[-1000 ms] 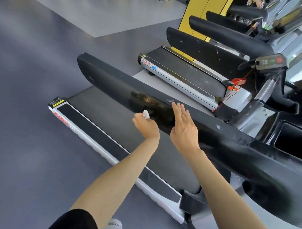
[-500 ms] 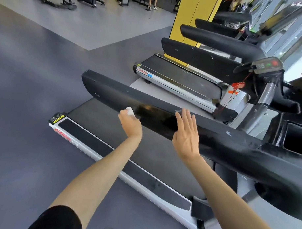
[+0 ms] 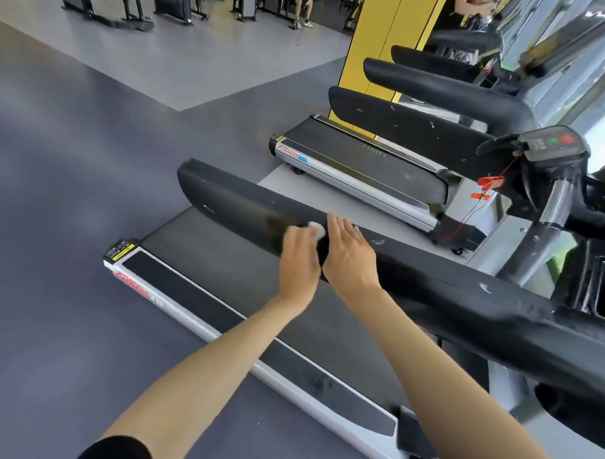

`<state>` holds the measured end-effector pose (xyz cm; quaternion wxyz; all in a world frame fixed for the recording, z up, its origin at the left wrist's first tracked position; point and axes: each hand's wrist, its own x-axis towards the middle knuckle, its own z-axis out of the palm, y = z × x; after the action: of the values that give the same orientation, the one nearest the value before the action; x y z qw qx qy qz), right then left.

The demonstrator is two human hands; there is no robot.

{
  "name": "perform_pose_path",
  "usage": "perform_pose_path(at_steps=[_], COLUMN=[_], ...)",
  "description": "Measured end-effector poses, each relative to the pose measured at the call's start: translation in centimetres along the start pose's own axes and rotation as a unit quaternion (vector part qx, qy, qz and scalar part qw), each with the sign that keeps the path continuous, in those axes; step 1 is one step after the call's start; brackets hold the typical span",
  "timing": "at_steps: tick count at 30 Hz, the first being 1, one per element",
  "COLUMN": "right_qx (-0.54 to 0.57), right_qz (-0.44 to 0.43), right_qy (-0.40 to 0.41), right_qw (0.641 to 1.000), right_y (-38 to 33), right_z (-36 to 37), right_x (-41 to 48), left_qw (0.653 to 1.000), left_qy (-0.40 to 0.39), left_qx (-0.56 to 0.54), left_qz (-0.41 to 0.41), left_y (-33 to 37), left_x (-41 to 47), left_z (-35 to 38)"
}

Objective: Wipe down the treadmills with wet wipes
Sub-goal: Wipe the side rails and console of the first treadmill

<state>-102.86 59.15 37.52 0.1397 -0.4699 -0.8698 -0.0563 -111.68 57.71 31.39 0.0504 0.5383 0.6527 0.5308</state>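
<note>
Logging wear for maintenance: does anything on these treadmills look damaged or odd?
Yes. The near handrail shows pale chipped patches in its black covering, as if the surface has flaked. The next treadmill's handrail carries similar white nicks.

The left hand (image 3: 298, 260) and right hand (image 3: 349, 262) are sitting side by side on the near treadmill's handrail (image 3: 233, 199), the wet wipe (image 3: 316, 228) poking out at the left hand's fingertips; the handrail is crossing above the running belt (image 3: 204, 260), the side rail (image 3: 189, 290) lying left of it; a second treadmill (image 3: 358, 159) is standing behind, a pillar (image 3: 375, 60) rising beyond it; a console (image 3: 554, 145) is sitting far right.
</note>
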Motion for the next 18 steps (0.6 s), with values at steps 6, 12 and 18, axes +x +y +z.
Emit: perform_pose_path(at_steps=[6,12,18], right_qx=[0.024,0.017,0.031], right_qz=[0.041,-0.007,-0.013], right_qy=[0.005,0.138,0.155], right_qw=[0.999,0.990,0.987], right_y=[-0.1,0.7,0.7], right_z=[0.2,1.8,2.2], right_x=[0.5,0.6,1.3], left_qw=[0.988,0.998,0.983], left_qy=[0.106,0.024,0.107], left_qx=[0.030,0.056,0.079], left_qz=[-0.108,0.002,-0.126], left_y=[-5.1,-3.4,-6.6], left_x=[3.1,0.9,4.9], left_z=[-2.6,-1.2,-4.1])
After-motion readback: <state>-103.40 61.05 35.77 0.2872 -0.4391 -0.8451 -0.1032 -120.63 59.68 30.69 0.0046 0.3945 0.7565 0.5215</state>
